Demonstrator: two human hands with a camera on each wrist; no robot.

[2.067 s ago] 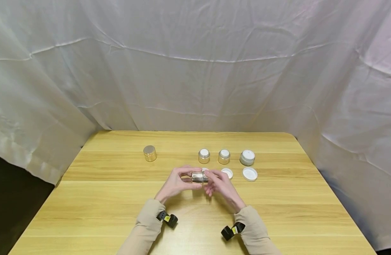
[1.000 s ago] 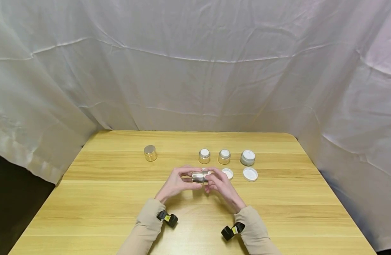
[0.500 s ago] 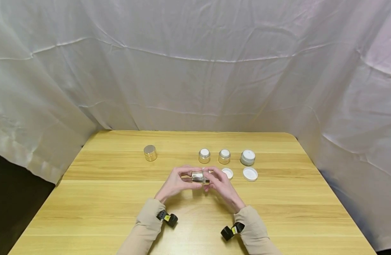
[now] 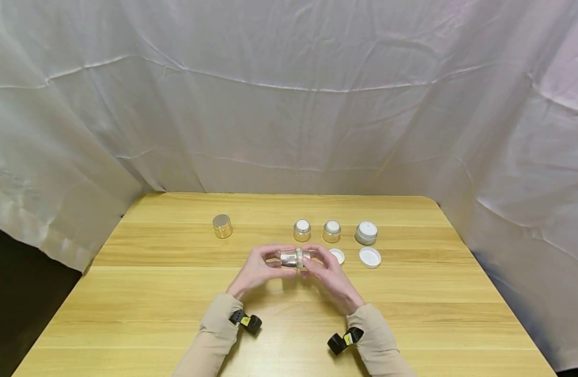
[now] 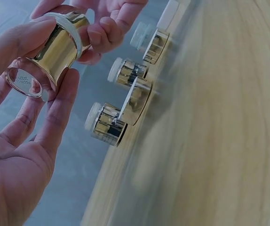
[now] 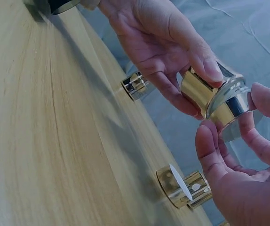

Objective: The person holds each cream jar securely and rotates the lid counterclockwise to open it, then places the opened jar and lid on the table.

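Note:
Both hands hold a shiny gold cosmetic jar lying sideways above the table. My left hand point(image 4: 258, 267) grips the jar's body point(image 4: 288, 259), its thumb and fingers on opposite sides. The jar's base point(image 5: 24, 82), with small embossed lettering, faces the left palm in the left wrist view. My right hand point(image 4: 330, 269) pinches the gold lid point(image 6: 230, 112) at the other end between thumb and fingers. A clear glass band point(image 6: 225, 94) shows between body and lid.
Behind the hands stand two small gold jars point(image 4: 301, 231) point(image 4: 331, 232) and a wider frosted jar point(image 4: 366, 233), all lidless with white tops. Before them lie white-lined lids point(image 4: 369, 257); one gold-sided lid point(image 5: 137, 101) is hidden from the head view. A closed gold jar point(image 4: 222, 226) stands left.
The clear band between body and lid has come into view as the two parts moved apart. My left hand has shifted slightly left; my right fingers have changed their hold on the lid.

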